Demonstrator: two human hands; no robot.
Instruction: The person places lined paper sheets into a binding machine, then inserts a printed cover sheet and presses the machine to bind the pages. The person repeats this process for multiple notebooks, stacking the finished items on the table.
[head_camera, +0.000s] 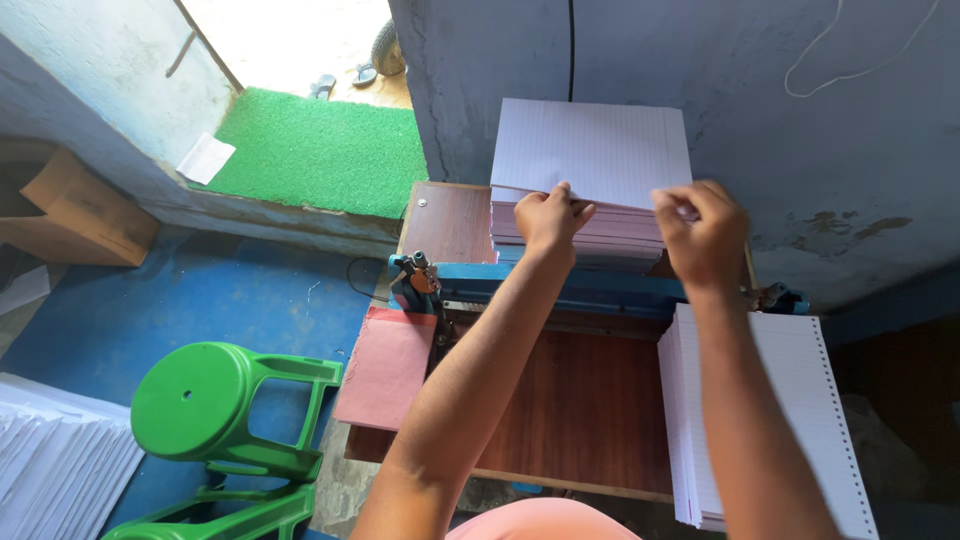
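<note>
1. The left hand (553, 215) reached forward with the arm stretched out, its fingers curled and pinching the near edge of the top ruled sheets of the paper stack (590, 150).
2. The right hand (702, 235) was likewise extended, fingers bent tight and gripping the same edge further right.
3. That stack sat at the far end of the wooden bench (590, 410), against the wall, just behind a blue machine (560, 285).
4. A punched paper pile (800, 400) lay at the bench's right side; a green stool (215, 405) stood on the floor.
</note>
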